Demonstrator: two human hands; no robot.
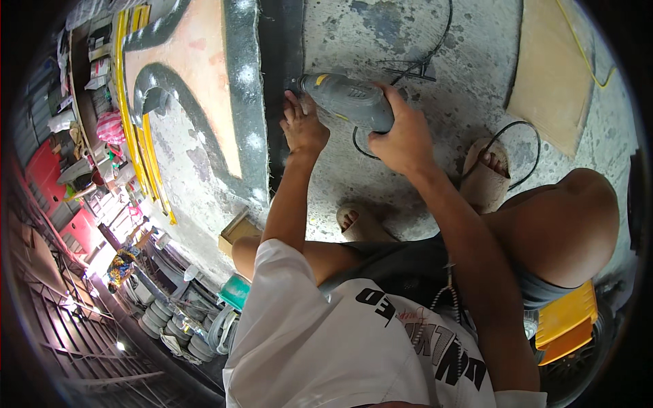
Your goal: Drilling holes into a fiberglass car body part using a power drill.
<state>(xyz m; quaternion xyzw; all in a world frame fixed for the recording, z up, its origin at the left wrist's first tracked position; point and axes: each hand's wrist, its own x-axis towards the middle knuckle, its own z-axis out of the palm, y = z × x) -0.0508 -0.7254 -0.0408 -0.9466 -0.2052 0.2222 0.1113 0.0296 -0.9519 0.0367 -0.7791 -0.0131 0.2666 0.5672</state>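
Observation:
My right hand is wrapped round the rear of a grey electric drill with yellow accents. The drill lies level, its black nose pointing left at the dark side face of a large panel. Just below that nose, my left hand rests against the dark face with its fingers stretched out. Whether the drill's tip touches the panel is hard to see. The panel's top is pale tan with broad dark-grey, white-spotted bands and a frayed edge.
A black cord loops over the stained concrete floor. A tan board lies at far right, a yellow bin behind my leg. Yellow bars, a small cardboard box and a teal container are at left, beside cluttered shelves.

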